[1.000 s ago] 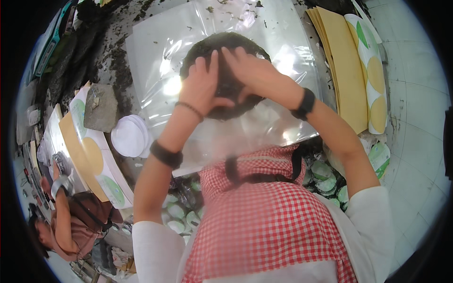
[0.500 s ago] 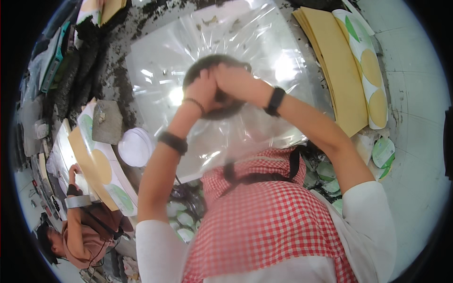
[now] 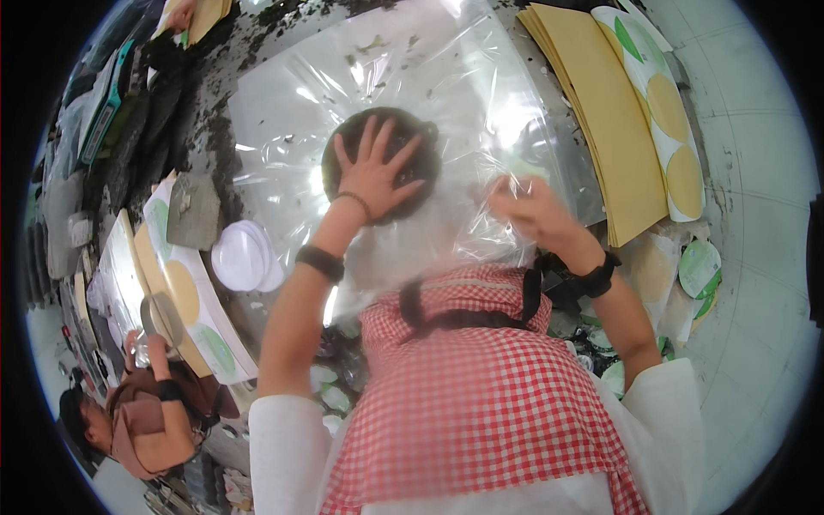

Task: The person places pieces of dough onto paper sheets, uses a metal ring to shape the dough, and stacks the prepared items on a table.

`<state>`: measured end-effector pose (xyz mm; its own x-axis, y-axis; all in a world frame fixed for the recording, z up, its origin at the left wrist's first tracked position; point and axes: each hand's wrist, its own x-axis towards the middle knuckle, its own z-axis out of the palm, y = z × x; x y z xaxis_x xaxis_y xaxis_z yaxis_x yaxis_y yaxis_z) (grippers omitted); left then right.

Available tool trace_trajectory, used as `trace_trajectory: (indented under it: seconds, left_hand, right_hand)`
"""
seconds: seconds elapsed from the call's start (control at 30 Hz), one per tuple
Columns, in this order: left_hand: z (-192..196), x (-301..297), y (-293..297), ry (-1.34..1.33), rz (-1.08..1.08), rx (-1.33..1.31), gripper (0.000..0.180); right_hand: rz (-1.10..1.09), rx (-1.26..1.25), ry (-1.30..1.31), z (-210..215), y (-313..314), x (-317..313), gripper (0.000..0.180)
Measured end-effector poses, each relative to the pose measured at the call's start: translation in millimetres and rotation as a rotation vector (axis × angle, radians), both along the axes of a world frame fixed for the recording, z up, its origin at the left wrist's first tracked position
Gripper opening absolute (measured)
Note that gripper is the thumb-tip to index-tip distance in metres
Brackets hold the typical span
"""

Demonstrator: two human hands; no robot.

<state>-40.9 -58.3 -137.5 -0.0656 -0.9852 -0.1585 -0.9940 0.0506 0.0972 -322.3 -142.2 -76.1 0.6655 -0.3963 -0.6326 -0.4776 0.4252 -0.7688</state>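
A dark round disc point(image 3: 427, 163) lies on the large clear plastic film point(image 3: 283, 103); whether film covers its top is hard to tell. My left hand point(image 3: 374, 180) rests flat on the disc, fingers spread. To the right, my right hand point(image 3: 536, 210) is closed on a bunched part of the film near its right side, slightly blurred. Creases run through the film around the disc and towards my right hand.
Tan envelopes point(image 3: 592, 120) and a sticker strip point(image 3: 674, 129) lie at the right. On the left are a white round lid point(image 3: 243, 255), a grey block point(image 3: 194, 210) and another sticker strip point(image 3: 184, 296). Dark crumbs dot the table. A co-worker point(image 3: 146, 421) is at lower left.
Both hands were together on the disc. My right hand has moved right and towards me, onto the film; my left has flattened out over the disc. The co-worker's hands have shifted.
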Motion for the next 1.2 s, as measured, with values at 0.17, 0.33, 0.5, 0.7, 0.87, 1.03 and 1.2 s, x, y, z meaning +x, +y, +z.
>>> trace_trajectory:
  seconds: [0.17,0.33,0.5,0.7,0.87,1.03,1.2]
  left_hand:
    - [35.2,21.9,25.6,0.188,0.027,-0.239,0.046]
    - [156.9,-14.0,83.1,1.105,0.071,-0.418,0.017]
    - [67.7,-95.2,144.1,1.035,-0.056,-0.203,0.016]
    - [-21.8,-0.6,137.5,0.786,0.417,0.057,0.064]
    - [17.9,-9.0,33.7,0.527,0.192,-0.809,0.039]
    - [23.6,-12.9,23.5,0.473,0.345,-0.368,0.026]
    - [8.7,-12.9,27.3,0.402,0.388,-0.365,0.027]
  right_hand:
    - [0.032,-0.308,-0.653,15.9,13.6,-3.6,0.037]
    - [0.471,-1.512,-0.413,-41.8,52.4,26.8,0.029]
    - [0.519,-1.654,-0.249,-54.1,62.2,134.6,0.013]
    - [0.550,-1.674,-0.240,-50.5,55.0,130.7,0.007]
    - [0.443,-1.567,-0.386,-56.4,47.9,122.9,0.012]
    - [0.065,-1.485,-0.239,-38.6,-2.4,59.5,0.034]
    - [-0.249,-1.024,-0.591,5.8,-11.2,141.4,0.056]
